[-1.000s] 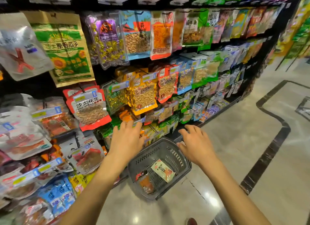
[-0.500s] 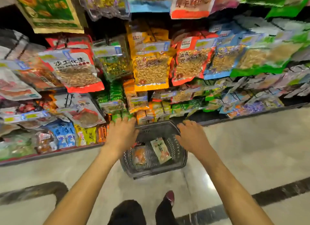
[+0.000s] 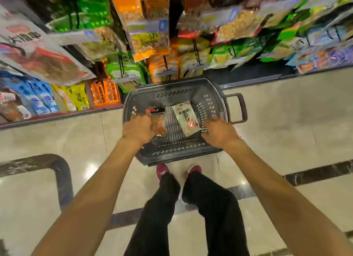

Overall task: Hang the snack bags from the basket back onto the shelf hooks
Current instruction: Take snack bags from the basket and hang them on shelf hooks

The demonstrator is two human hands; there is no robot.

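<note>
Both hands are down in the basket (image 3: 219,95) on the floor: left hand (image 3: 138,128) curled on the orange bag (image 3: 160,126), grip hidden; right hand (image 3: 219,134) spread beside the pale bag (image 3: 186,118), not holding it. Risk: a blind, loose grab drops a slick bag or crumples its hang hole. Half a second ago both hands hovered above the rim, shelf hooks (image 3: 195,51) filling the view.

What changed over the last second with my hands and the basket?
Both hands dropped from the basket's far rim by the shelf into the basket. The left hand now rests on the orange snack bag, though a firm hold is unclear; the right hand sits beside the white snack bag. The view tilted downward. Both bags stayed in the basket, which stayed on the floor.
</note>
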